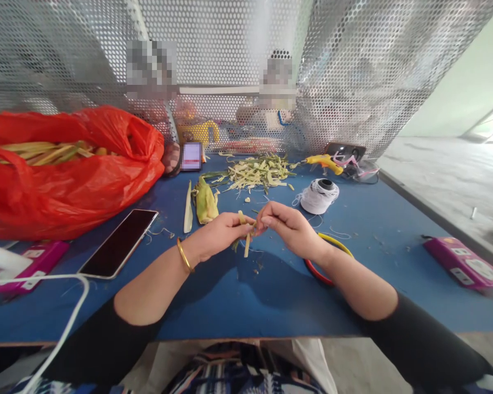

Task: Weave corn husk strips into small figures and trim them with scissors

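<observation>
My left hand (219, 234) and my right hand (290, 227) meet over the middle of the blue table (238, 295). Both pinch a small piece of pale corn husk strip (246, 241) between thumb and fingers. The strip hangs down a little below the left fingers. A gold bangle sits on my left wrist. Just beyond the hands lie a folded green husk bundle (206, 201) and a long pale husk strip (188, 207).
A red plastic bag (66, 180) full of husks fills the left. A phone (119, 242) lies beside it, a pink box (464, 261) at right. Husk scraps (258, 172), a white thread spool (320, 195), a yellow glue gun (324, 162) and red-yellow rings (324, 273) are nearby. People sit behind a perforated metal screen (353, 65).
</observation>
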### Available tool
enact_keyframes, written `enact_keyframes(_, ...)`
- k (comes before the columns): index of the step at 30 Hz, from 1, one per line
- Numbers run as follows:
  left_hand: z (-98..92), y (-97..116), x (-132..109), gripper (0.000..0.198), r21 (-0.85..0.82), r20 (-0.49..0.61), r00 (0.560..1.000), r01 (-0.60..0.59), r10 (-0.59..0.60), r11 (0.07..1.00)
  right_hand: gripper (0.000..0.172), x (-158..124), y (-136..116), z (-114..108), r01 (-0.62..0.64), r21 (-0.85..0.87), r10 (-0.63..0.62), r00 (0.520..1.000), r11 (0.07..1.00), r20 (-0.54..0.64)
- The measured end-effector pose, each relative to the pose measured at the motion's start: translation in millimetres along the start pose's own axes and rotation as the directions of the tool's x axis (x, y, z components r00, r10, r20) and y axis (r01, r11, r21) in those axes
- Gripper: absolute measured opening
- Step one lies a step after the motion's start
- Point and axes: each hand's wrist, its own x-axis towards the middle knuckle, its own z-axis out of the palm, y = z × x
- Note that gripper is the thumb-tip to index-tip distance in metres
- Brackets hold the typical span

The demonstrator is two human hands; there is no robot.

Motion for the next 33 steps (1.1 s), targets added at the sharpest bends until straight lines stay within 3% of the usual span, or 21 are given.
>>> enact_keyframes(3, -1.2, 5, -3, 0.010, 0.064, 0.102, 0.994, -0.031, 0.024, 0.997, 0.022, 1, 1, -1, -0.010, 0.015, 0.010, 1.000, 1.000, -0.027)
enact_keyframes(5, -0.9, 5, -3, 0.009, 0.063, 0.102, 0.995, -0.029, 0.022, 0.998, 0.022, 1, 2, 0, -0.009, 0.016, 0.009, 0.999, 1.000, -0.033)
enact_keyframes(9, 0.9, 2, 1, 0.023, -0.059, -0.056, 0.998, 0.010, -0.013, 0.998, 0.020, -1, 1, 1, -0.007, 0.027, 0.006, 0.999, 1.000, 0.047)
enact_keyframes(12, 3.1, -1, 4, 0.032, -0.113, -0.169, 0.985, 0.009, -0.028, 0.994, 0.018, -2, -2, 0, 0.041, -0.071, -0.033, 0.994, 0.997, 0.104)
enact_keyframes(16, 7.9, -4, 5, 0.037, -0.023, -0.201, 0.980, 0.006, -0.010, 1.000, 0.018, 0, -3, -3, 0.178, -0.198, -0.173, 0.984, 0.964, 0.041)
enact_keyframes(18, 10.7, -4, 4, 0.034, 0.040, -0.164, 0.987, 0.013, -0.006, 0.999, 0.018, 3, -2, -6, 0.178, -0.207, -0.185, 0.983, 0.962, -0.013)
enact_keyframes(21, 14.6, -3, 0, 0.026, 0.065, -0.046, 0.999, 0.013, -0.010, 0.998, 0.019, 5, 5, -9, 0.083, -0.163, -0.095, 0.993, 0.983, -0.072)
enact_keyframes(24, 16.7, 1, -4, 0.021, 0.038, 0.062, 0.998, 0.001, -0.003, 0.999, 0.017, 7, 13, -10, -0.096, -0.093, 0.088, 0.992, 0.991, -0.086)
enact_keyframes(26, 16.6, 3, -5, 0.021, 0.016, 0.069, 0.997, -0.018, 0.017, 1.000, 0.018, 8, 18, -8, -0.228, -0.084, 0.223, 0.973, 0.970, -0.061)
enact_keyframes(30, 12.9, 6, -5, 0.026, -0.041, -0.073, 0.994, -0.083, 0.080, 0.996, 0.021, 8, 21, -4, -0.431, -0.129, 0.432, 0.901, 0.893, -0.022)
enact_keyframes(33, 9.2, 5, -1, 0.029, -0.029, -0.250, 0.959, -0.148, 0.136, 0.989, 0.021, 8, 18, 0, -0.435, -0.226, 0.431, 0.900, 0.872, -0.070)
